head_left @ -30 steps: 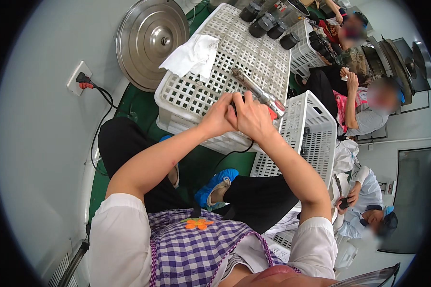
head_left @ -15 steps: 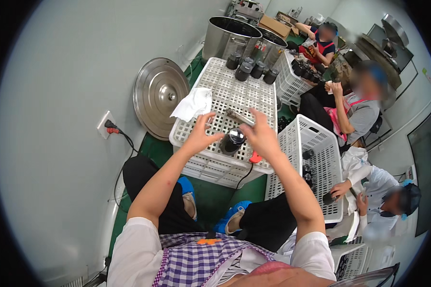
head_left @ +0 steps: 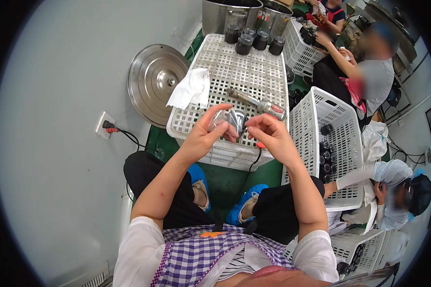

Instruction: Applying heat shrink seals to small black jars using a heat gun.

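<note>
A dark jar with a shiny round top (head_left: 238, 118) stands near the front edge of the upturned white crate (head_left: 215, 88). Beside it, my left hand (head_left: 207, 131) is closed on a piece of clear plastic film (head_left: 219, 119), thumb and fingers around it. To the jar's right, my right hand (head_left: 273, 136) has thumb and fingertips pinched together near the jar's rim; what they hold, if anything, I cannot make out. A hot-air gun with a metal nozzle (head_left: 244, 97) lies just beyond, its red handle partly behind my right hand. A white crumpled sheet (head_left: 190, 89) lies to the left.
Several dark jars (head_left: 244, 44) stand at the crate's far end. A white basket (head_left: 340, 124) with dark jars is on the right, where a co-worker's arm (head_left: 352, 178) reaches in. Steel pots, a steel lid (head_left: 158, 81) and a plugged-in cord (head_left: 124, 136) are around. Other people sit at the right.
My hands have closed in from apart around the jar; the left now grips clear film and the right pinches. The view has tilted down, so the crate sits higher.
</note>
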`<action>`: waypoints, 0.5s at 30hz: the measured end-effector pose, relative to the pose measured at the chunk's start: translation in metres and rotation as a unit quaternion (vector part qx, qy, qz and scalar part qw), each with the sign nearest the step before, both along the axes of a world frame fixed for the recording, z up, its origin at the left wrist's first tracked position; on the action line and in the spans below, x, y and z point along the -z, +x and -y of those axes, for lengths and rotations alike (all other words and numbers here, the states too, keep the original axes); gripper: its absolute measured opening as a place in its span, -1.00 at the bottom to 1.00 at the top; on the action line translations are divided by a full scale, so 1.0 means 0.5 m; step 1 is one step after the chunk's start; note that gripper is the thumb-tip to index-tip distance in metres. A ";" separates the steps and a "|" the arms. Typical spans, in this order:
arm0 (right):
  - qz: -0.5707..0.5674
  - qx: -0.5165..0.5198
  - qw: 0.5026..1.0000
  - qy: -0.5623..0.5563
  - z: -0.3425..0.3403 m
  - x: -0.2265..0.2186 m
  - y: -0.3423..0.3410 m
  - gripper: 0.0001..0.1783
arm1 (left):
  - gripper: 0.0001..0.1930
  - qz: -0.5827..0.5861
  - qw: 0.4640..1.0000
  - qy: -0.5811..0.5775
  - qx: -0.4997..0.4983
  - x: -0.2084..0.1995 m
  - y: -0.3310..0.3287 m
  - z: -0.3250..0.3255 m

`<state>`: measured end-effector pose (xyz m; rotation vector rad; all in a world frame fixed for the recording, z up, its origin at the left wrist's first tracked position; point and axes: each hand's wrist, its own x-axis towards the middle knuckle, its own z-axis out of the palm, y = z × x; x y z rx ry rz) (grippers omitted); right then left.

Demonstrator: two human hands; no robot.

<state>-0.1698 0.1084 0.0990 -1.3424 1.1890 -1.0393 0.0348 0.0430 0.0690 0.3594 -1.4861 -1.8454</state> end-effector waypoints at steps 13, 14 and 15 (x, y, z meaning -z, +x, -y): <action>-0.036 0.009 0.999 0.017 -0.022 0.021 0.018 -0.89 | -0.67 0.032 0.997 0.070 -0.014 0.030 -0.008 -0.025; -0.042 0.009 0.999 0.017 -0.024 0.024 0.015 -0.89 | -0.65 0.018 0.992 0.123 0.015 0.047 -0.006 -0.018; -0.039 0.026 0.999 0.020 -0.024 0.029 0.016 -0.89 | -0.65 0.011 0.992 0.123 0.016 0.051 -0.010 -0.018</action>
